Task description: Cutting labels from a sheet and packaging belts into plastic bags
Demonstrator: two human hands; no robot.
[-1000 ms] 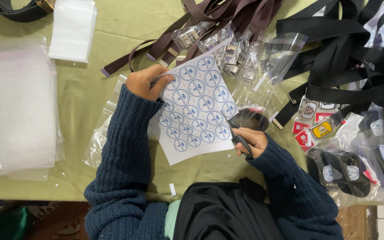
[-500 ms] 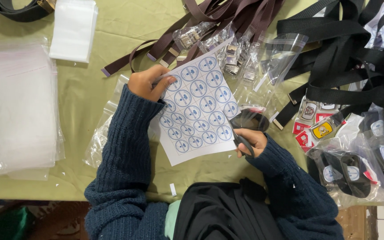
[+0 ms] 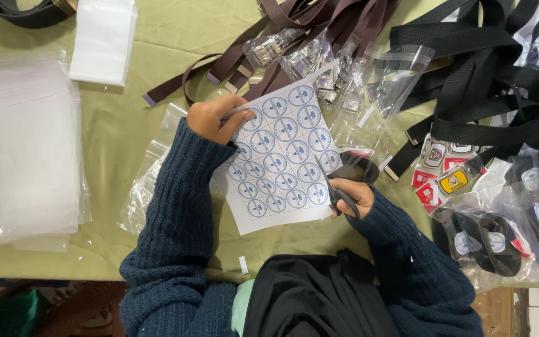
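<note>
My left hand (image 3: 214, 118) pinches the upper left edge of a white sheet (image 3: 282, 159) printed with rows of round blue emblems, holding it tilted above the green tablecloth. My right hand (image 3: 354, 195) grips black-handled scissors (image 3: 335, 187) at the sheet's lower right edge, blades pointing up along the right side of the sheet. Both arms wear dark blue knitted sleeves.
A stack of clear plastic bags (image 3: 26, 146) lies at the left, a smaller white stack (image 3: 103, 40) behind it. Brown straps (image 3: 282, 37) and bagged buckles (image 3: 319, 59) lie at the back. Black straps (image 3: 488, 81), small badges (image 3: 447, 168) and bagged belts (image 3: 506, 237) crowd the right.
The sheet and both hands have barely shifted; the scissors stay at the sheet's lower right edge.
</note>
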